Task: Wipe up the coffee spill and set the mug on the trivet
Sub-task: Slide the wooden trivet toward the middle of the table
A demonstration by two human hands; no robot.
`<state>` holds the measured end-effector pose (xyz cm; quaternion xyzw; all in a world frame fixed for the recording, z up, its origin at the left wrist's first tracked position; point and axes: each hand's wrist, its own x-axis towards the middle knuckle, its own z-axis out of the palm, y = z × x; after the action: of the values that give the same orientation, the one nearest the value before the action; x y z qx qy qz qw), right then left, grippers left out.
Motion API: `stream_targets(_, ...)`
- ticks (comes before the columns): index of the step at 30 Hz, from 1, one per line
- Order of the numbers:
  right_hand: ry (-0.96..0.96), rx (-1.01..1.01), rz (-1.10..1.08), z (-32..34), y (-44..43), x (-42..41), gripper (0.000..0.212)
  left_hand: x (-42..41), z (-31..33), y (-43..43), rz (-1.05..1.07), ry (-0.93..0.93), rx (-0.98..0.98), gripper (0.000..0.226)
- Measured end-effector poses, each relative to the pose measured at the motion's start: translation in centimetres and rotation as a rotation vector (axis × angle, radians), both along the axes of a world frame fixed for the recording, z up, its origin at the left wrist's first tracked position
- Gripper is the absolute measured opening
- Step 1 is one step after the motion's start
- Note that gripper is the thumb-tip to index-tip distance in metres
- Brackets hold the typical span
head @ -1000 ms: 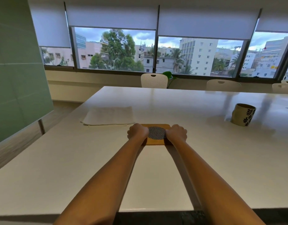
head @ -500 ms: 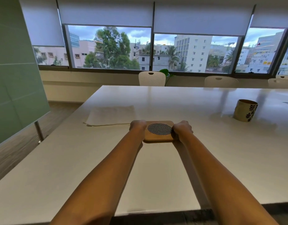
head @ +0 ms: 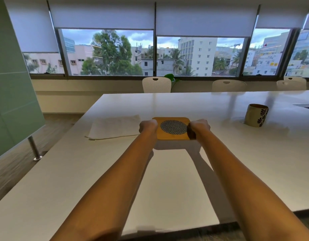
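A square wooden trivet (head: pixel 172 130) with a round patterned centre is held a little above the white table (head: pixel 167 188); its shadow falls on the table below it. My left hand (head: pixel 148 126) grips its left edge and my right hand (head: pixel 199 126) grips its right edge, both arms stretched forward. A cream mug (head: pixel 256 115) with a dark leaf pattern stands upright on the table far to the right. A folded white cloth (head: pixel 113 129) lies flat just left of my left hand. No coffee spill shows on the glossy tabletop.
White chairs (head: pixel 156 85) line the far side of the table under the windows, with a green plant (head: pixel 171 78) behind one. A green glass partition (head: pixel 11 101) and its metal post (head: pixel 34 148) stand on the left. A dark cutout (head: pixel 305 106) sits far right.
Both hands have lifted the trivet off the table and carried it slightly away from me and to the right. The mug and cloth have stayed put.
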<state>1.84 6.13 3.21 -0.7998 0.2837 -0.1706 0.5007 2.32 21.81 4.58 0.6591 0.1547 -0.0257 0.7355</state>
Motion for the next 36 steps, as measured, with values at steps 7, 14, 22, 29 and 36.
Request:
stream_targets(7,-0.041,0.011,-0.031,1.4,-4.1,-0.1,0.016,0.8,0.8,-3.7,-0.063,-0.06,0.062,0.035)
stream_targets(14,-0.041,-0.017,-0.028,1.8,-10.2,0.5,0.016,1.8,0.9,-9.8,-0.058,-0.062,0.02,0.034)
stream_targets(22,-0.001,-0.039,-0.018,1.4,-18.1,1.4,0.016,2.4,-0.1,-17.9,-0.024,-0.051,0.008,0.033)
stream_targets(29,0.018,0.064,0.032,-0.3,-23.0,2.7,0.019,2.2,-1.9,-22.4,-0.03,-0.012,0.041,0.029)
stream_targets(36,0.073,0.028,0.132,-2.5,-24.6,2.2,0.021,1.8,-2.8,-24.8,0.005,0.013,0.154,0.016)
